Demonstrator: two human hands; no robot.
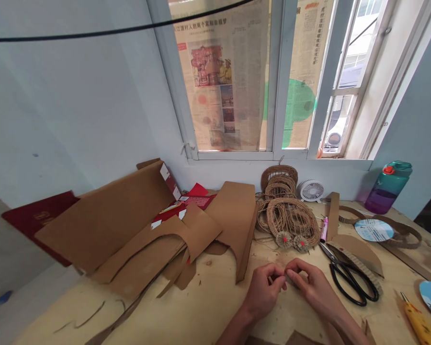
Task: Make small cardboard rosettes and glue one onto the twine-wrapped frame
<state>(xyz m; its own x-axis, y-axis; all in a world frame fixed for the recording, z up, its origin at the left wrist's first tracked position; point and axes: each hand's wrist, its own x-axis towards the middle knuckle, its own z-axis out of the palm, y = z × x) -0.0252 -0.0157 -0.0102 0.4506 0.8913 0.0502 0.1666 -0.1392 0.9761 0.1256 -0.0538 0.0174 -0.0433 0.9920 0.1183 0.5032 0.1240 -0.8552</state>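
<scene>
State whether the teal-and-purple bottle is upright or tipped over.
Upright: the bottle stands base-down on the table, its lid at the top.

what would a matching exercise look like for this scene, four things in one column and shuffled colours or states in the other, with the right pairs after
Things:
1. scissors
2. right hand
3. mini desk fan
4. drinking bottle

Colours and states:
A. white, standing upright
B. teal above, purple below
C. black-handled, lying flat
D. fingers curled in, thumb bent toward them

Right pairs: 1-C, 2-D, 3-A, 4-B
</scene>
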